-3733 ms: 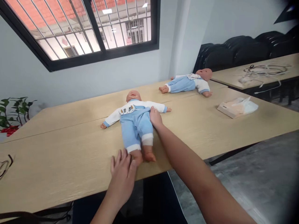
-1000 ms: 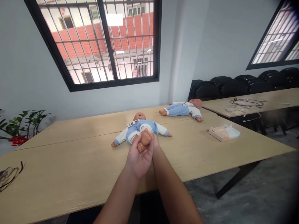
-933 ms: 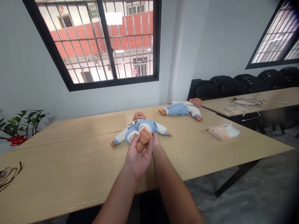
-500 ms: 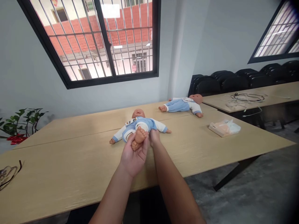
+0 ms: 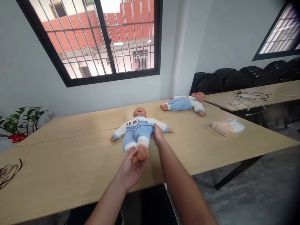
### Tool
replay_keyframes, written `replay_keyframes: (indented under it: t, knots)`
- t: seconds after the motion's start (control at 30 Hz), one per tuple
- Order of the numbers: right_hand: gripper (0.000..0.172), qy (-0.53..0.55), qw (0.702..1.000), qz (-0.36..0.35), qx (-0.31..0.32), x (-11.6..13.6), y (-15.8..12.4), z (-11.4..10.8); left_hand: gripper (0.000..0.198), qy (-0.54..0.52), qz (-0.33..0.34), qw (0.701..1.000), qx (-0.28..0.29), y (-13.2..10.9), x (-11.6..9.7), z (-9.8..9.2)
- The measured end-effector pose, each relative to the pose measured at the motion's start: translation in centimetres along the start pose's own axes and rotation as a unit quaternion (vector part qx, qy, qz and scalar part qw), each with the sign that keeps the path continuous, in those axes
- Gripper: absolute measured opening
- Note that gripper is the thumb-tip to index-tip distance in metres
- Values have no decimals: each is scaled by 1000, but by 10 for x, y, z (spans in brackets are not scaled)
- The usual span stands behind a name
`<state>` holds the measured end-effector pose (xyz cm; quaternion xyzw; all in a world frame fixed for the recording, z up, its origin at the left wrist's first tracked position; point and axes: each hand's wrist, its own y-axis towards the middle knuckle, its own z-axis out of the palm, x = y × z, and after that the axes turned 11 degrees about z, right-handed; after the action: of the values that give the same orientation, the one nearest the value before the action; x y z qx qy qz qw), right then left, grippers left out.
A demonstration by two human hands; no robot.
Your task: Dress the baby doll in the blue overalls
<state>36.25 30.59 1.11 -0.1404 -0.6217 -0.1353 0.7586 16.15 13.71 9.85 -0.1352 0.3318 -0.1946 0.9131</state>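
A baby doll (image 5: 138, 129) in a white and light-blue outfit lies on its back on the wooden table (image 5: 77, 162), feet toward me. My left hand (image 5: 132, 168) is closed around both of its feet and ankles, holding them together. At the doll's hip, my right hand (image 5: 158, 134) grips the blue trousers (image 5: 145, 129) near the waist; its fingertips are partly hidden behind the cloth. The doll's arms lie spread out to both sides.
Another similarly dressed doll (image 5: 184, 103) lies farther back. To the right is an open pack of tissues (image 5: 227, 127). Eyeglasses (image 5: 10, 173) rest at the left edge, near a potted plant (image 5: 25, 122). Cables (image 5: 250, 97) lie on a second table before stacked black chairs (image 5: 232, 81).
The doll's legs have come down toward me with my left hand on the feet. The blue trousers' front and the shirt print now show more fully. My right hand has moved slightly up.
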Motion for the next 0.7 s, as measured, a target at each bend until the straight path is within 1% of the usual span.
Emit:
replay_keyframes:
  t: [0.13, 0.23, 0.4, 0.43, 0.5, 0.53, 0.6, 0.63, 0.7]
  knots:
    - [14, -107, 993, -45, -9, 5, 2, -15, 19, 28, -19, 999, 15, 3, -4, -9]
    - [8, -163, 982, -81, -42, 5, 7, -22, 23, 55, -35, 998, 15, 2, -3, -17]
    - [17, -186, 966, -129, -127, 3, 22, -21, 23, 105, -27, 994, 14, 4, 11, -32]
    - [20, -182, 964, -135, -137, 2, 25, -20, 21, 117, -18, 993, 16, 4, 15, -34]
    - [25, -174, 964, -142, -140, 1, 30, -20, 10, 146, 1, 989, 23, 3, 22, -38]
    - [26, -171, 966, -142, -134, 1, 32, -20, 6, 158, 7, 987, 33, 2, 24, -39]
    - [25, -167, 968, -141, -121, -1, 34, -21, 16, 172, 10, 982, 73, -1, 26, -39]
    - [25, -166, 970, -139, -115, -1, 34, -22, 18, 177, 7, 979, 100, -3, 25, -39]
    - [25, -162, 972, -130, -108, -2, 33, -23, 13, 195, 2, 970, 144, -7, 21, -39]
